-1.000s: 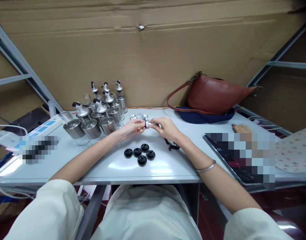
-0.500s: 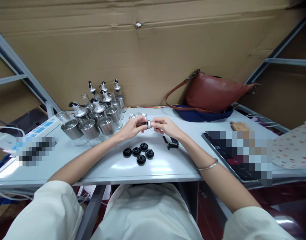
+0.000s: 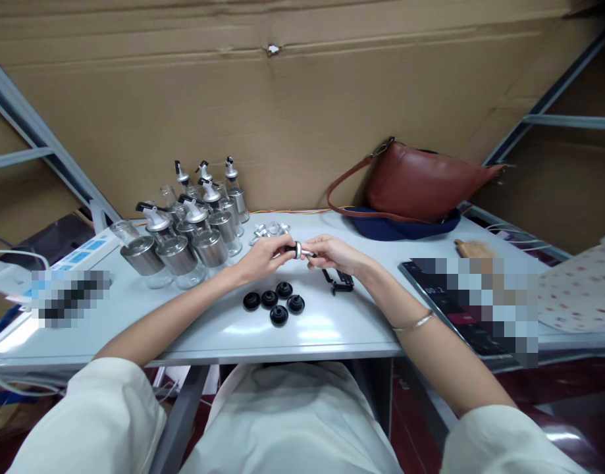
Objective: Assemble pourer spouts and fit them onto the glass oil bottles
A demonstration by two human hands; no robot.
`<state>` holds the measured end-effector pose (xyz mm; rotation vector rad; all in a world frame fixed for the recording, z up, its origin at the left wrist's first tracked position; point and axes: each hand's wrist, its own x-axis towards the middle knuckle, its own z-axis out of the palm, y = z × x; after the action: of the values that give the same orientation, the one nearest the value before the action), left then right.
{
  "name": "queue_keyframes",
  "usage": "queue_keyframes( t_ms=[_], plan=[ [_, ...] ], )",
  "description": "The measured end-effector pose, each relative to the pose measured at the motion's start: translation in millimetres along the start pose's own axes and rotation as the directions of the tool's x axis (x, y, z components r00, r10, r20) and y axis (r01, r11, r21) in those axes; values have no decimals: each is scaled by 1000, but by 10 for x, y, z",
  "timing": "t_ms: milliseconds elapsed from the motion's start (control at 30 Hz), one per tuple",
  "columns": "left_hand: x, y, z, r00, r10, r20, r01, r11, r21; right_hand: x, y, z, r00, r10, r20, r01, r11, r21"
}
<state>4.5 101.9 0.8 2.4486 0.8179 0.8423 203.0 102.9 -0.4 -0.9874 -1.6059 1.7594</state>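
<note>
A small pourer spout (image 3: 298,250) with a silver collar and a black end is held between my two hands above the table. The fingers of my left hand (image 3: 266,255) close on its black end. My right hand (image 3: 334,253) pinches the narrow spout at the other side. Below lie several black round stoppers (image 3: 279,315) in a cluster. Black plastic flip caps (image 3: 342,282) lie under my right wrist. Behind my left hand sit silver pourer tops (image 3: 271,230), partly hidden by it.
Several glass bottles with steel sleeves (image 3: 176,255), some with pourers fitted, stand at the left. A brown bag (image 3: 420,181) rests on a dark blue item (image 3: 405,225) at the back right. A tablet-like screen (image 3: 435,289) lies at the right, and a power strip (image 3: 85,257) at the far left.
My right hand has shifted slightly right and down, so the spout shows between the hands. The silver collar has turned more toward me. The silver tops behind are less covered.
</note>
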Motion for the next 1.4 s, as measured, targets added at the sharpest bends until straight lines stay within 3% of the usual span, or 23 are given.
queue_keyframes(
  t_ms=[133,233,367,467,633,767,933,1167,1300,1400],
  plan=[
    [11,-18,-12,997,-24,-74,22,999,-38,21,15,45,994,-106,-39,106,994,-2],
    [20,-25,-16,987,-109,-119,89,982,-166,66,42,81,965,-241,-105,237,970,-52],
    [31,-18,-5,975,-178,-129,122,926,-357,97,68,96,931,-343,-128,319,931,-179],
    [46,-2,-7,968,-222,-116,140,865,-483,68,52,110,894,-421,-157,348,870,-350],
    [82,-8,-32,951,-305,-55,202,743,-638,-17,-19,153,819,-546,-175,312,681,-662],
    [96,-38,-40,951,-309,-1,222,686,-693,-36,-31,160,808,-568,-155,279,601,-749],
    [82,-26,-25,970,-240,-33,169,768,-617,-4,7,143,827,-536,-167,329,704,-630],
    [51,24,-52,985,-150,-90,112,936,-335,62,50,124,924,-352,-152,316,923,-217],
    [38,61,-65,985,-137,-102,109,964,-240,71,51,128,929,-347,-131,323,930,-174],
    [33,89,-24,970,-182,-160,137,957,-256,78,53,115,901,-421,-109,376,880,-290]
  ],
)
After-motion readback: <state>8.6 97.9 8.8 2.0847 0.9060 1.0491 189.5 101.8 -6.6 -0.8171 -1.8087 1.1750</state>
